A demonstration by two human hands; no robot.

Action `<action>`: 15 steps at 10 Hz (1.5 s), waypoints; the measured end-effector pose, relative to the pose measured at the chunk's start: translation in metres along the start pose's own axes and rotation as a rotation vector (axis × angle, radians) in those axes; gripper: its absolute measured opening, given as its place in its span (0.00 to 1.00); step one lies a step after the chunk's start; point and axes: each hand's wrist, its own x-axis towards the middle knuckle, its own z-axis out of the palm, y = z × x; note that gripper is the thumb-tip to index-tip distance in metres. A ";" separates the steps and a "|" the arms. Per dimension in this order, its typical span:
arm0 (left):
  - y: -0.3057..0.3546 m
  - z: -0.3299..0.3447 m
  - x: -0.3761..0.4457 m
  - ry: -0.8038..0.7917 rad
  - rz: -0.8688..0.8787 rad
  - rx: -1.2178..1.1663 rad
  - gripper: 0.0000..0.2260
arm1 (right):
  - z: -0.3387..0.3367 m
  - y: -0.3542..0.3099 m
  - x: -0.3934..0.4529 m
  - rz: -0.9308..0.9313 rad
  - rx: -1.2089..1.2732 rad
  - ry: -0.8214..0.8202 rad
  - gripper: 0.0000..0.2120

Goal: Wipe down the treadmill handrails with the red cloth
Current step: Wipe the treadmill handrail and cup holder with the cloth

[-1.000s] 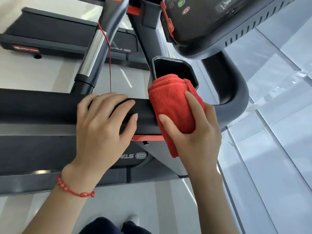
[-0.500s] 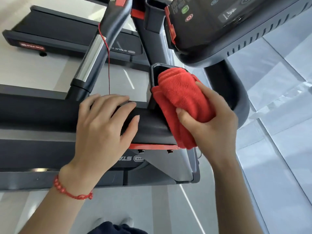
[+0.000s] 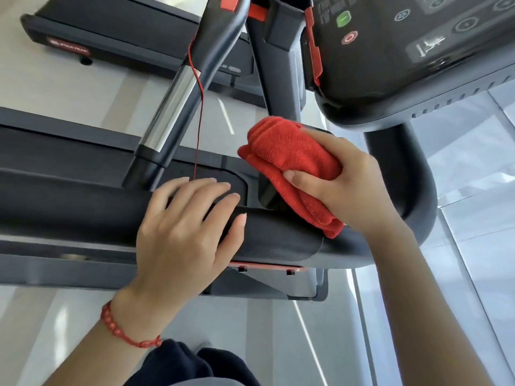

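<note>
A folded red cloth [image 3: 289, 157] is bunched in my right hand [image 3: 345, 182], whose thumb and fingers curl round it. The cloth lies over a black cup-holder pocket beside the handrail's bend. The black padded handrail [image 3: 69, 210] runs across the view from the left and curves up on the right toward the console. My left hand [image 3: 184, 235] rests on top of the rail just left of the cloth, fingers draped over it; a red bead bracelet circles that wrist.
The treadmill console [image 3: 404, 45] with green and red buttons hangs above right. A silver-and-black upright bar [image 3: 172, 107] with a thin red cord crosses in front. A second treadmill deck [image 3: 97, 32] stands at top left. Pale floor lies below, and glass panels at right.
My right hand has carried the cloth up and right, from the straight rail onto the pocket by the bend. The left hand has stayed on the rail. The camera has tilted.
</note>
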 end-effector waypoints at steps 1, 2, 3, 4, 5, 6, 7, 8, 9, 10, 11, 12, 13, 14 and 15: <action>0.001 0.001 0.000 0.000 0.004 0.002 0.11 | 0.000 -0.002 0.009 -0.019 -0.042 0.006 0.27; 0.002 0.001 0.001 0.001 0.003 0.004 0.11 | 0.001 -0.001 0.011 -0.022 -0.083 -0.004 0.27; 0.002 0.002 0.001 0.000 0.011 0.002 0.11 | 0.001 0.005 0.002 -0.015 -0.115 -0.016 0.30; 0.002 0.003 0.001 0.008 0.020 -0.001 0.12 | 0.002 0.006 -0.001 -0.016 -0.142 -0.001 0.32; 0.001 0.003 0.000 0.005 0.022 -0.003 0.11 | 0.008 -0.001 0.011 -0.024 -0.180 0.045 0.30; 0.001 0.003 0.000 0.005 0.023 -0.003 0.11 | 0.013 -0.009 0.018 -0.038 -0.223 0.075 0.29; 0.001 0.003 0.000 0.002 0.027 -0.014 0.11 | 0.012 -0.007 0.010 -0.042 -0.230 0.086 0.29; 0.001 0.003 0.000 0.000 0.030 -0.015 0.11 | 0.006 0.002 -0.003 -0.040 -0.211 0.089 0.28; 0.000 0.002 0.001 -0.005 0.042 -0.017 0.11 | -0.006 0.014 -0.011 0.007 -0.233 0.087 0.24; -0.001 0.002 -0.001 -0.004 0.047 -0.013 0.11 | -0.017 0.023 -0.017 0.082 -0.261 0.116 0.22; -0.002 0.003 -0.002 -0.003 0.047 -0.001 0.11 | -0.017 0.023 -0.020 0.063 -0.282 0.118 0.24; -0.002 0.003 -0.002 -0.008 0.051 0.004 0.11 | -0.016 0.025 -0.024 0.033 -0.261 0.096 0.24; -0.003 0.003 -0.002 -0.011 0.055 0.003 0.12 | -0.025 0.037 -0.028 0.032 -0.233 0.131 0.24; -0.003 0.003 -0.002 -0.011 0.055 0.012 0.11 | -0.029 0.044 -0.029 0.041 -0.221 0.144 0.24; -0.003 0.003 -0.002 -0.013 0.055 0.006 0.11 | -0.029 0.045 -0.028 0.018 -0.213 0.123 0.23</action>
